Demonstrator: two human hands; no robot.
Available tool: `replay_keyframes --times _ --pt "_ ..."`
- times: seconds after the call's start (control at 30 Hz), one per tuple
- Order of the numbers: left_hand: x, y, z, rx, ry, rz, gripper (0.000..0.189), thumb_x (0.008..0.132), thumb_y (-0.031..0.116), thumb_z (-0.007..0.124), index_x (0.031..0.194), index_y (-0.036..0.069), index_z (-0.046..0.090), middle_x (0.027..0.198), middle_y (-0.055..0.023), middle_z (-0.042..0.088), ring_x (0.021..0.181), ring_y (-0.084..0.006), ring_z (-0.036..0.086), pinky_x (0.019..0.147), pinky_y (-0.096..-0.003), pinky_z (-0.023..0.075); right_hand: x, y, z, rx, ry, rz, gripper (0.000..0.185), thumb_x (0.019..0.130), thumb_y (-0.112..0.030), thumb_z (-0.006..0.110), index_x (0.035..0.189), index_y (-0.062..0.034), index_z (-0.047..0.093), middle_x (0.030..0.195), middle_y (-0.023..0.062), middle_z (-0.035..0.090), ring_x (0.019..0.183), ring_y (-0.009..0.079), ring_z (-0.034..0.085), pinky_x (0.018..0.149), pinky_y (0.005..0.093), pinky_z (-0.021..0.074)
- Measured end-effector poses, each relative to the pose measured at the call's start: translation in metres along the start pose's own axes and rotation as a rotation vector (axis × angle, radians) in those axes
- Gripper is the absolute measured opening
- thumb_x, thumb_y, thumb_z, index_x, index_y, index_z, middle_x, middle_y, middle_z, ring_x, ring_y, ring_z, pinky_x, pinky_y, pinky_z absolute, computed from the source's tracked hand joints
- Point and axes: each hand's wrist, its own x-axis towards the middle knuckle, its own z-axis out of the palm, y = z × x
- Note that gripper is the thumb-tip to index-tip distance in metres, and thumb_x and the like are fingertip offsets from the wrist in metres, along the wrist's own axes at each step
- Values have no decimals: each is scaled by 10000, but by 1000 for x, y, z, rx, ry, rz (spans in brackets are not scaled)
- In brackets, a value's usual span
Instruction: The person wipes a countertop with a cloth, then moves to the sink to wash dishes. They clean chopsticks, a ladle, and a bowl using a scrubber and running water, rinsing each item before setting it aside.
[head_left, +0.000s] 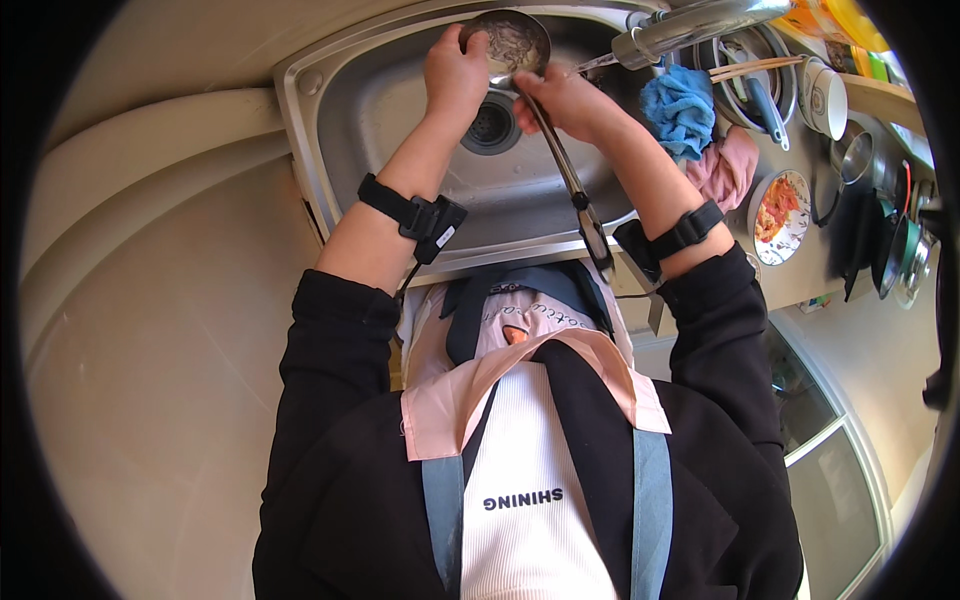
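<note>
A long-handled round metal vessel (519, 46), a ladle or small pan, is tilted over the far part of the stainless steel sink (390, 172). My left hand (457, 79) grips its rim on the left, thumb over the edge. Blurred, my right hand (561, 101) curls around the handle (559, 150) close to the bowl. From there the handle runs back over the sink's front edge towards my apron. Greyish streaks show inside the bowl. Water leaves the metal faucet (637, 49) in a thin stream beside my right hand. Below the bowl is the drain (491, 126).
Right of the sink lie a blue cloth (679, 109) and a pink cloth (727, 166). Chopsticks (754, 69) rest across stacked pans. White cups (826, 101), a patterned bowl of food (796, 232) and more cookware stand farther along the counter. A wall (150, 300) borders the left side.
</note>
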Motion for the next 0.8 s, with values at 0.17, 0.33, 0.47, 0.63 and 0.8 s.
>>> replay_keyframes --times 0.17,0.33,0.47,0.63,0.8 --pt "8 0 -17 100 64 -39 228 819 205 517 843 -11 585 763 -206 624 758 -384 596 690 -414 461 -5 12 -9 -378 -48 -149 355 944 -309 402 908 5 565 706 143 603 529 214 563 539 318 458" --pt "4 -5 -37 68 12 -228 250 841 160 458 924 -60 541 846 -244 607 788 -380 610 694 -426 483 -12 9 -18 -1137 369 -469 287 914 -307 460 830 -48 550 776 178 619 609 331 597 537 416 475" --pt "-13 5 -39 -323 -19 -523 279 865 78 398 1093 -74 451 1038 -210 547 828 -301 617 634 -396 570 -7 5 11 -1237 602 -780 273 860 -326 538 808 -58 552 749 133 607 693 318 605 619 426 474" --pt "-28 17 -47 -501 -116 -553 290 866 50 358 1118 -47 463 1053 -192 556 922 -286 608 713 -421 564 12 17 34 -1199 617 -1095 382 804 -338 588 993 -6 567 830 114 603 770 280 573 794 389 424" --pt "-34 25 -56 -487 -141 -508 290 870 56 362 1124 -20 478 1057 -154 569 914 -257 610 749 -395 550 11 28 10 -1338 603 -1245 407 819 -347 572 1070 -28 546 916 99 601 868 277 564 828 398 396"
